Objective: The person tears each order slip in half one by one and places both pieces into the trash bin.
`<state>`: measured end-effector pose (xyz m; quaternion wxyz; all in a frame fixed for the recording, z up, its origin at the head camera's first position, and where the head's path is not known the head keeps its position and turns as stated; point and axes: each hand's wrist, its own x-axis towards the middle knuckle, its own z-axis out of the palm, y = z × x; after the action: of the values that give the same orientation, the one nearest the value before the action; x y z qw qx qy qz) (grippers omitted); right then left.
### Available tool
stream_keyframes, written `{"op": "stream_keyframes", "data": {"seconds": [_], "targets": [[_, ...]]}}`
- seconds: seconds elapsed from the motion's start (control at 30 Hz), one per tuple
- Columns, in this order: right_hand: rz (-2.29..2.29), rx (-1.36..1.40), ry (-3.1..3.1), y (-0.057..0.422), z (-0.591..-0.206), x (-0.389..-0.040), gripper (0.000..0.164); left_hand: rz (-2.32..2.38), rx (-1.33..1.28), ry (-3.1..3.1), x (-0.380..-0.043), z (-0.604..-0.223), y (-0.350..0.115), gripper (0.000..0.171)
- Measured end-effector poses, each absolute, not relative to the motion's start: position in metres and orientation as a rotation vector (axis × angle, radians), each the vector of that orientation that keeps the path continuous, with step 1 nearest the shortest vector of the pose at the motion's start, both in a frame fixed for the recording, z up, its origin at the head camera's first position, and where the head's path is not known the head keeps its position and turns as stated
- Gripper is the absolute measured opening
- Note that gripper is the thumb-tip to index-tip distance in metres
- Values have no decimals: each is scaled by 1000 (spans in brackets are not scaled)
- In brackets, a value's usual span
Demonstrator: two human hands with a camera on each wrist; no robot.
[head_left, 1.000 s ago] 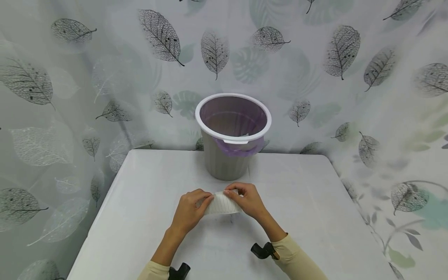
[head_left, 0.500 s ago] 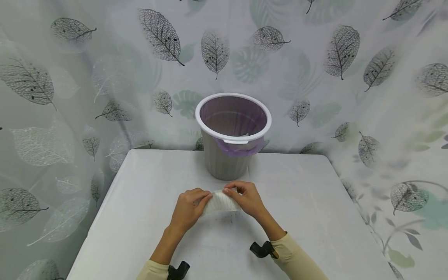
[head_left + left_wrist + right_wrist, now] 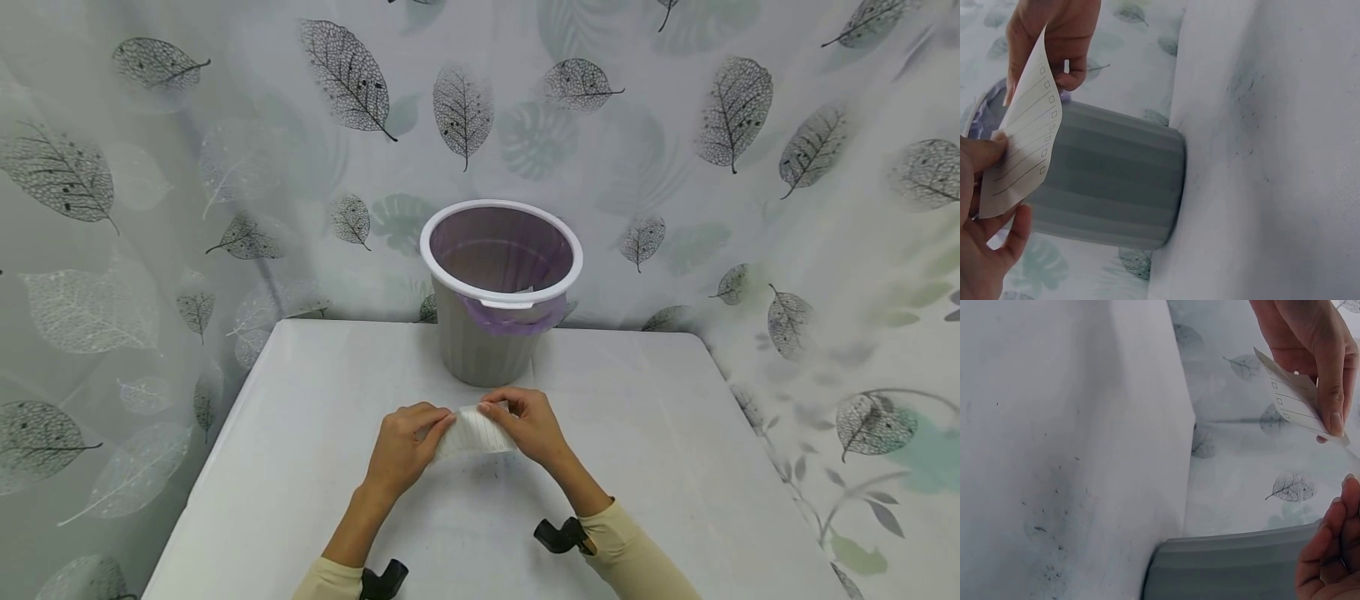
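Observation:
Both hands hold a small sheet of lined checklist paper (image 3: 474, 432) above the table, in front of the bin. Ruled lines and a column of small boxes show on the paper (image 3: 1034, 134) in the left wrist view. My left hand (image 3: 400, 446) pinches its left end between thumb and fingers. At the opposite end, my right hand (image 3: 525, 423) pinches the upper corner. The sheet bows slightly between them. In the right wrist view the left hand's thumb lies flat on the paper (image 3: 1294, 400).
A grey bin (image 3: 487, 346) with a white rim and purple liner stands at the table's back, just beyond the hands. Small dark specks (image 3: 1247, 103) dot the white table (image 3: 637, 433). A leaf-patterned curtain (image 3: 300, 167) hangs behind and at both sides.
Over the last second both hands and the paper have risen or shifted very slightly away from me. The grip on the paper looks the same.

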<state>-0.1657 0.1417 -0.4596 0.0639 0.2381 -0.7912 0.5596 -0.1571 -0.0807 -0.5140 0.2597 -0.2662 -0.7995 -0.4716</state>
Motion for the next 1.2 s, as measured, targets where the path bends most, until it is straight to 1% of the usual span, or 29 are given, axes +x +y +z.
{"op": "stream_keyframes", "data": {"seconds": [1.2], "targets": [[1817, 661, -2362, 140, -458, -165, 8, -1252, -669, -2169, -155, -510, -80, 6]]}}
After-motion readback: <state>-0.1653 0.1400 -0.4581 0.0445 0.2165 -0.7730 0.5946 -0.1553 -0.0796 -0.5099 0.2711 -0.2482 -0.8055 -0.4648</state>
